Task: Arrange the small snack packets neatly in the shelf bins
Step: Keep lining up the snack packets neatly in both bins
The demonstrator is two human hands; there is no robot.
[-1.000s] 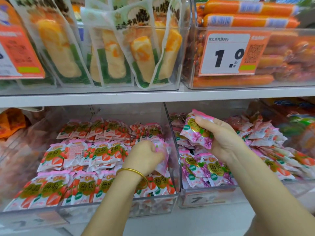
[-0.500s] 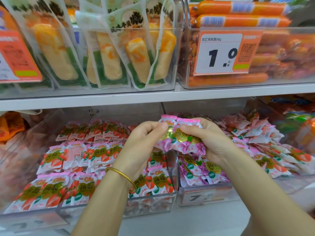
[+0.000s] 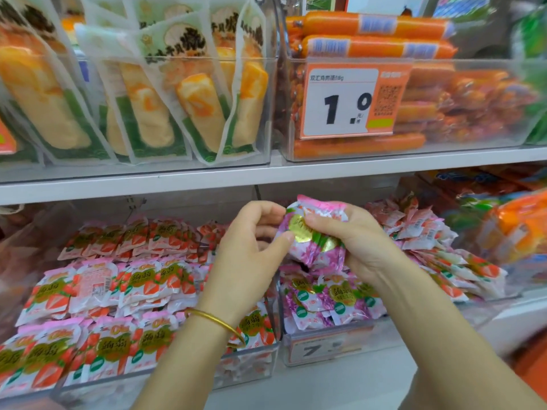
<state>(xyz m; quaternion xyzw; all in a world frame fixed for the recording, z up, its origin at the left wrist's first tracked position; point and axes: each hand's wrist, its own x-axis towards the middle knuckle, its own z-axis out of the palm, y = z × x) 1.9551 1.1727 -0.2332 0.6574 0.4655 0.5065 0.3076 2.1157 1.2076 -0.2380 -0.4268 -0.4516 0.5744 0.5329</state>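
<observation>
The left hand [image 3: 251, 255] has risen from the left bin [image 3: 254, 365] to meet the right hand [image 3: 355, 244] — both pinch the purple packets [image 3: 313, 247]; likely squaring them before binning.

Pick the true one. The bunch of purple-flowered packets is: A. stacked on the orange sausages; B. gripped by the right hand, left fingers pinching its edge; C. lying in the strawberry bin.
B: the right hand grips the bunch of purple-flowered packets in mid-air, the left hand pinching its edge.
</observation>
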